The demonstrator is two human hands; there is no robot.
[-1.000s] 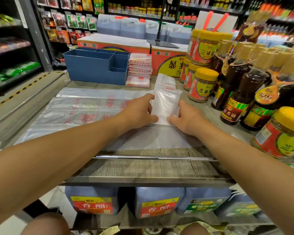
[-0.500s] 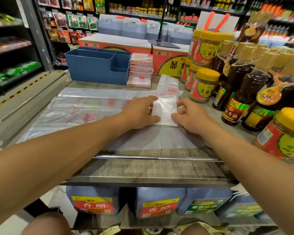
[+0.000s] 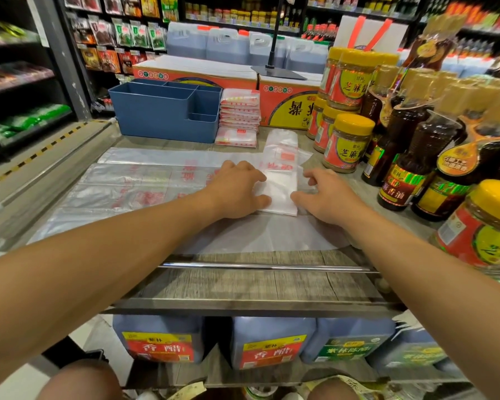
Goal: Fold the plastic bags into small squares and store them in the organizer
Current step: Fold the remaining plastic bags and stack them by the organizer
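A clear plastic bag, folded into a narrow strip (image 3: 280,194), lies on the wooden shelf between my hands. Its far end with red print (image 3: 283,151) stretches away from me, unfolded. My left hand (image 3: 237,192) presses flat on the strip's left edge. My right hand (image 3: 321,194) rests on the right side, thumb at the near corner, fingers loosely bent. Several flat unfolded bags (image 3: 133,186) are spread under and to the left. The blue organizer (image 3: 162,116) stands at the back left, and a stack of folded bags (image 3: 238,116) leans beside it.
Yellow-lidded jars (image 3: 347,142) and dark sauce bottles (image 3: 416,157) crowd the right side, close to my right arm. Red and yellow cartons (image 3: 286,111) stand behind. A metal rail (image 3: 266,267) runs along the shelf's front edge. Jugs (image 3: 272,342) sit on the lower shelf.
The strip's far end, folded toward me half a second ago, now lies stretched out away again. My right hand has slid slightly outward; my left hand stays in place.
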